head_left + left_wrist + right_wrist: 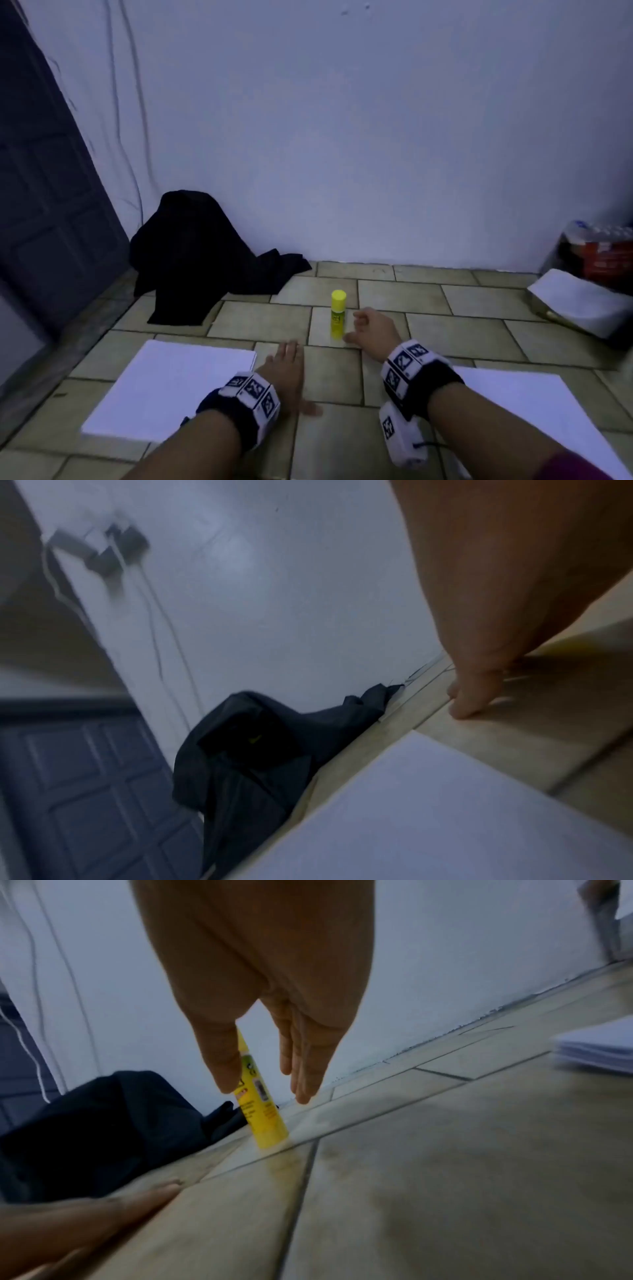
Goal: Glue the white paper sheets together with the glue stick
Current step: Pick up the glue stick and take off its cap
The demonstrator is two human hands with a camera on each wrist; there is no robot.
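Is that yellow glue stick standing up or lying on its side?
Standing upright. The glue stick rests on its base on the floor tile, yellow cap on top. The right hand is beside it, fingers open.

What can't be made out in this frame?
- Head view: glue stick label too small; right sheet partly behind the right hand's arm and cut off.
- Right wrist view: stick's cap behind the palm.
- Left wrist view: left hand blurred.

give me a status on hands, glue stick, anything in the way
Right hand open, straddling the glue stick, no grip yet. Left hand flat on floor tiles. Stick upright, capped. Nothing in the way.
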